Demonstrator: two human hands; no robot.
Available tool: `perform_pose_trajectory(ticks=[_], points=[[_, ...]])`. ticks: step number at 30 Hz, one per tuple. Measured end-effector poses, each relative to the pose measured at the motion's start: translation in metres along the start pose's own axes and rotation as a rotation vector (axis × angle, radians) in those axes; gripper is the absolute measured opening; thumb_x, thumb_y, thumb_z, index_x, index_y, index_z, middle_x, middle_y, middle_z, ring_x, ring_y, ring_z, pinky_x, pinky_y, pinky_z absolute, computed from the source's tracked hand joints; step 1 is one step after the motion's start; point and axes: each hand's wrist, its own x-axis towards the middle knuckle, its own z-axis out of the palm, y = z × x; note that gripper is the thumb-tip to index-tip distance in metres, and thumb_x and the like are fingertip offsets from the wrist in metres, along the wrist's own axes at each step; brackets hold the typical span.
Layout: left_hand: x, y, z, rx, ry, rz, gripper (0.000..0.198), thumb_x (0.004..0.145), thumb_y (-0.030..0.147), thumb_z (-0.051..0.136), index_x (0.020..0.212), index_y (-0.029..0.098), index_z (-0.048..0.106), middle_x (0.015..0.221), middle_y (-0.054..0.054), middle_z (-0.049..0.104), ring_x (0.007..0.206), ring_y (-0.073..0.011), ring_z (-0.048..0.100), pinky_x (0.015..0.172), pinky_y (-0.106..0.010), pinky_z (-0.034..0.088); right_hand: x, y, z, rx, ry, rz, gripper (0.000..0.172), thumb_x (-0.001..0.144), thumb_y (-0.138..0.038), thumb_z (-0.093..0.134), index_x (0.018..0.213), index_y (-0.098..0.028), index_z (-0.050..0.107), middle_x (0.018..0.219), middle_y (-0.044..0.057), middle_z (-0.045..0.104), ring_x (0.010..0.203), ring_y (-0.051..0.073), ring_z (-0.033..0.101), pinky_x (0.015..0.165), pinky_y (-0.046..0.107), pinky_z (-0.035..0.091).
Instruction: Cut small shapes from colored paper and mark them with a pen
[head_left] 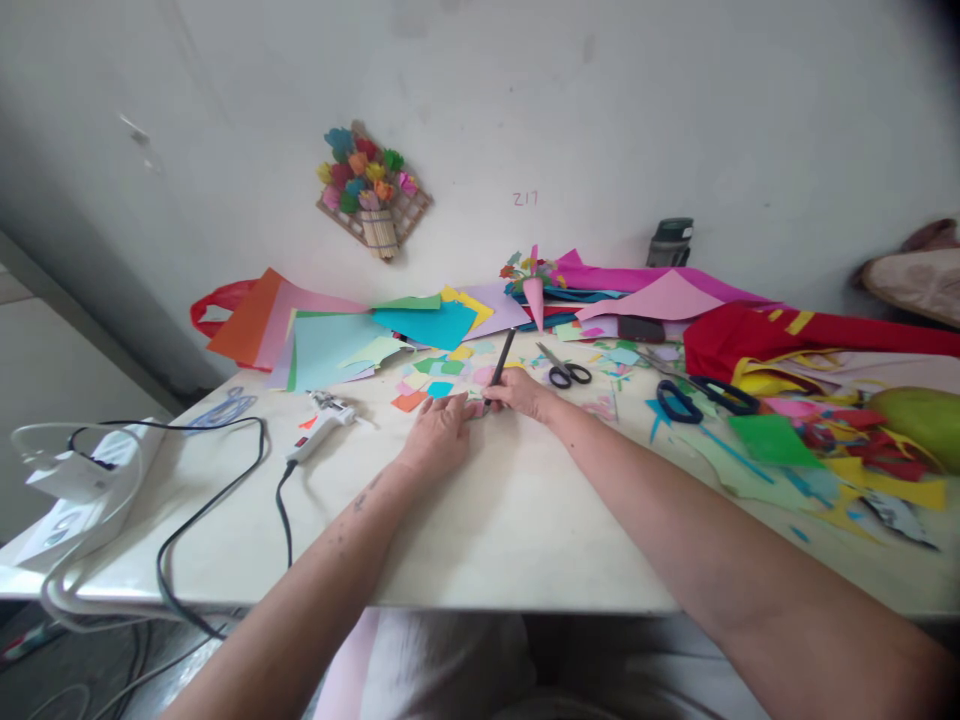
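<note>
My right hand [523, 394] is closed around a black pen [505, 355], which stands tilted with its tip down at the table. Under and just beside the tip lies a small pinkish paper piece [477, 408], partly hidden by my fingers. My left hand [438, 430] rests flat on the table, fingertips at the edge of that piece. Just beyond my hands are small cut paper pieces, among them a blue piece [440, 389] and an orange piece [409, 401]. Black-handled scissors [568, 374] lie to the right of the pen.
A glue gun [321, 428] with a cord lies left, near a power strip [112, 490]. Coloured sheets [330, 345] and a pink paper cone with flowers [533, 300] line the back. Larger scissors [679, 400] and paper scraps [780, 440] cover the right side.
</note>
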Motion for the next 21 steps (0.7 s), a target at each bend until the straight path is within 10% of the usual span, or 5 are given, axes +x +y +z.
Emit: perform_pose_trajectory(ticks=[21], points=[[0.0, 0.0001, 0.0007, -0.023, -0.015, 0.011, 0.054, 0.075, 0.009, 0.041, 0.128, 0.011, 0.039, 0.125, -0.012, 0.056, 0.123, -0.024, 0.042, 0.106, -0.045, 0.027, 0.0012, 0.0009, 0.0008, 0.046, -0.003, 0.004, 0.012, 0.069, -0.012, 0.057, 0.057, -0.013, 0.055, 0.042, -0.002, 0.053, 0.041, 0.008, 0.046, 0.046, 0.02, 0.036]])
